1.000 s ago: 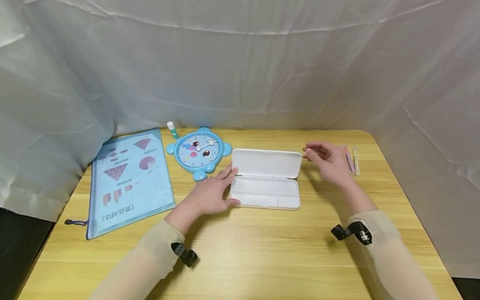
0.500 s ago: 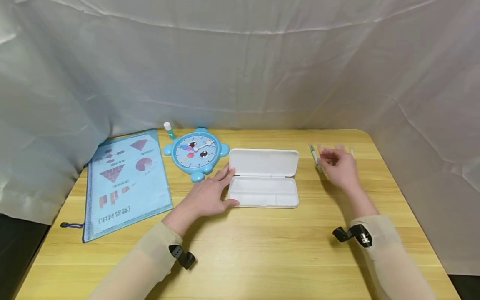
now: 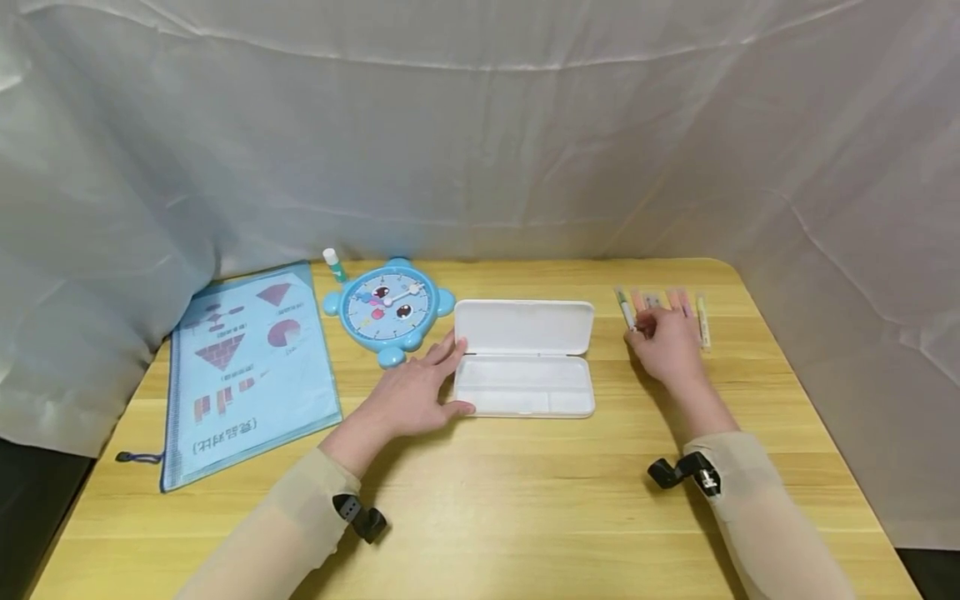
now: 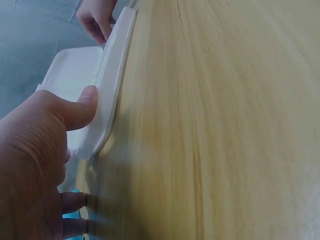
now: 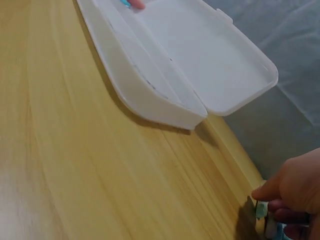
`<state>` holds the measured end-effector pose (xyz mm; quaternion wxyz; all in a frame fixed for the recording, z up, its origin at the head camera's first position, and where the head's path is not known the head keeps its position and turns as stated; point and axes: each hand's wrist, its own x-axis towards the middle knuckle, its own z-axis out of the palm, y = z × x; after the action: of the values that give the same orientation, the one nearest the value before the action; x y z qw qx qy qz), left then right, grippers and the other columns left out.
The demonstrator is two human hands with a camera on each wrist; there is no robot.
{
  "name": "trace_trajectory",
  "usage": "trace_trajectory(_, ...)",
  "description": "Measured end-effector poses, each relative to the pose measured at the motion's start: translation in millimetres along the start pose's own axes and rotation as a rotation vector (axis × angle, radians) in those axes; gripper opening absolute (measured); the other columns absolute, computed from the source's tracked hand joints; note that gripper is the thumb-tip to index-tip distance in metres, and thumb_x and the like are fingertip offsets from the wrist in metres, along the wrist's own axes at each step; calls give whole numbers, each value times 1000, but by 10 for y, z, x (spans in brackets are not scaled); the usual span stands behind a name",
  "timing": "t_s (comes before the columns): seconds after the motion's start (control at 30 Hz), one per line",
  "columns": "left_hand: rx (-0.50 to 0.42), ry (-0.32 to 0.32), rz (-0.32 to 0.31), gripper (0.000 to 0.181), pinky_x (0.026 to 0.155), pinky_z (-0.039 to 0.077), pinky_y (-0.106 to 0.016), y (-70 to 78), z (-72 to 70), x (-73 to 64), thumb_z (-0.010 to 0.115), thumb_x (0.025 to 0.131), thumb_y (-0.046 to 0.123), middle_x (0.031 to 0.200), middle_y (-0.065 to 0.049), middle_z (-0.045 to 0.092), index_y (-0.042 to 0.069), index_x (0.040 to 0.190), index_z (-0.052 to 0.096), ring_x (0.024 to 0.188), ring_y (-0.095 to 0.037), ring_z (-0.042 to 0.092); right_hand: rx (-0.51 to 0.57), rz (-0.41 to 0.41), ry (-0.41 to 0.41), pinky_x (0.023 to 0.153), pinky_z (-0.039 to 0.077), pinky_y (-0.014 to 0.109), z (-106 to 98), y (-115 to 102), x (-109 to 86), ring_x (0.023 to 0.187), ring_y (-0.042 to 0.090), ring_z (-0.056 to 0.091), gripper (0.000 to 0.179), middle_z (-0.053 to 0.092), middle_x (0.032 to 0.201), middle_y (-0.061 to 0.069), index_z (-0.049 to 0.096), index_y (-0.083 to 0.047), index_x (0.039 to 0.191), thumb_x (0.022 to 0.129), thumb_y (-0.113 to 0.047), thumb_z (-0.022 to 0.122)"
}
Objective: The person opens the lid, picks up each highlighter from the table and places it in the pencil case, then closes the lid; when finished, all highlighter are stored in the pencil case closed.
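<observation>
A white pencil case (image 3: 523, 385) lies with its lid (image 3: 524, 327) raised and its shallow compartments bare. My left hand (image 3: 411, 390) holds its left end, thumb (image 4: 85, 107) against the front edge and index finger up by the lid; the other fingers rest on the table. To the right, my right hand (image 3: 667, 346) is down at a row of slim pastel pens (image 3: 703, 321). Its thumb and curled fingers pinch a green-and-white pen (image 3: 624, 308) near its lower end. In the right wrist view a green pen end (image 5: 261, 209) shows under the thumb. The palm hides parts of the other pens.
A blue bear-shaped toy clock (image 3: 390, 307) sits left of the case, a glue stick (image 3: 334, 265) behind it. Farther left lies a blue mesh zip pouch (image 3: 251, 375). A grey cloth (image 3: 480, 133) rises behind the wooden table (image 3: 510, 508).
My right hand has moved from beside the case's lid rightward over the pens, then down onto them, uncovering the green-and-white pen. The left hand keeps its place on the case.
</observation>
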<state>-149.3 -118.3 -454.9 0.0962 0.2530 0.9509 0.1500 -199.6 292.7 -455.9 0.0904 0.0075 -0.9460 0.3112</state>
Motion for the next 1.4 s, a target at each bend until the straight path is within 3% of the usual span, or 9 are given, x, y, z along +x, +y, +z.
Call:
trace_trajectory(0.1,-1,1,2,100,109,43,-63,1,-6,-8,65,95,67,176,0,8,20,170,19,147,-42,42,-11,27,-15,88,50,54,8,-48,-17,89,39,66,25,71,97,25,71,14,109,93,-5,76)
trace_trajectory(0.17,0,1,4,100,109,43,-63,1,-9,-11,65,95,67,176,0,8,20,170,19,147,-42,43,-17,40,-26,85,52,55,16,-55,-23,88,39,67,24,72,95,23,71,13,108,95,-7,75)
trace_trajectory(0.4,-2,-5,2,100,110,42,-63,-2,-28,-24,65,95,67,176,-1,8,19,170,19,146,-42,44,-32,51,-24,84,53,54,32,-54,-18,86,37,67,20,72,90,19,73,10,101,98,-10,71)
trace_trajectory(0.53,2,-7,2,100,110,42,-63,-4,-28,-30,65,95,67,176,-3,9,19,170,19,145,-42,45,-1,51,-20,79,51,48,30,-48,-25,84,35,65,21,70,91,20,71,13,106,100,-8,68)
trace_trajectory(0.73,4,-13,-5,100,108,44,-64,-13,-28,-40,65,95,67,176,-3,10,19,170,19,146,-43,44,55,36,4,82,46,42,-25,-83,-28,85,34,64,25,69,94,23,69,17,117,103,-3,64)
trace_trajectory(0.93,10,-14,-10,100,104,47,-63,-34,-25,-37,65,95,68,176,-2,9,19,170,19,143,-46,47,108,45,7,70,47,28,-153,-200,-57,87,31,59,28,65,101,24,65,17,123,106,-4,60)
trace_trajectory(1.23,12,-18,-2,100,104,48,-61,-25,-28,-24,64,95,69,176,-1,8,20,170,19,144,-42,47,160,19,67,76,46,28,-354,-430,-126,92,32,60,27,65,102,25,65,13,123,108,-8,55)
trace_trajectory(1.4,4,-18,5,100,105,46,-62,1,-34,-9,64,95,69,176,0,7,20,170,19,145,-41,45,188,-14,103,74,46,18,-447,-572,-169,92,29,62,26,69,103,25,67,12,121,107,-8,59)
